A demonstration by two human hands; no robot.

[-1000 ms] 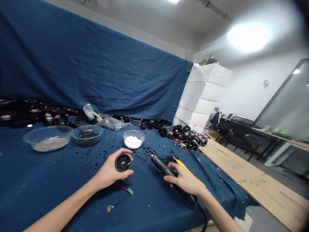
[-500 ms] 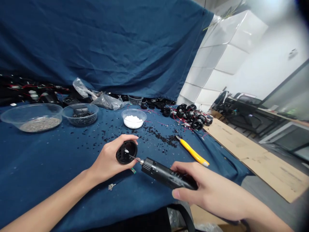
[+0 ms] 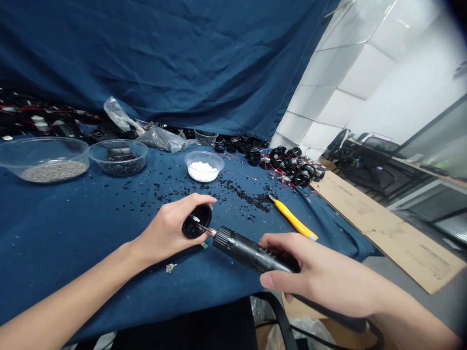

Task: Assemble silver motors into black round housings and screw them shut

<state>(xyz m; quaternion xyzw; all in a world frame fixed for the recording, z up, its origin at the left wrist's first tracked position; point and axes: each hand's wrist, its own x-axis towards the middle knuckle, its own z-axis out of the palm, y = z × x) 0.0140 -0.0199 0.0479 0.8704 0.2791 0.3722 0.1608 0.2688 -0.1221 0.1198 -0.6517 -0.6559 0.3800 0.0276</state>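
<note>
My left hand (image 3: 175, 231) is wrapped round a round black plastic housing (image 3: 188, 228), its open side turned toward me and to the right. A small white piece (image 3: 196, 219) shows inside it. In my right hand (image 3: 310, 272) is a black electric screwdriver (image 3: 248, 249), pointing left. The screwdriver's bit reaches into the housing; what its tip touches is too dark to make out. Just below the housing, a small green circuit board (image 3: 204, 245) sticks out by my left fingers. A small whitish part (image 3: 170, 268) lies on the blue cloth nearer me.
A yellow utility knife (image 3: 294, 218) lies right of the housing. Behind are a bowl of white pieces (image 3: 203, 176), a bowl of dark screws (image 3: 140, 167) and a wide tub (image 3: 7, 163). Black bits are scattered mid-cloth; a pile of black wired parts (image 3: 292, 167) sits at the back right.
The view has shifted slightly. The housing has tilted a little in my left hand, and the screwdriver's bit reaches further into it. Both hands keep their hold.
</note>
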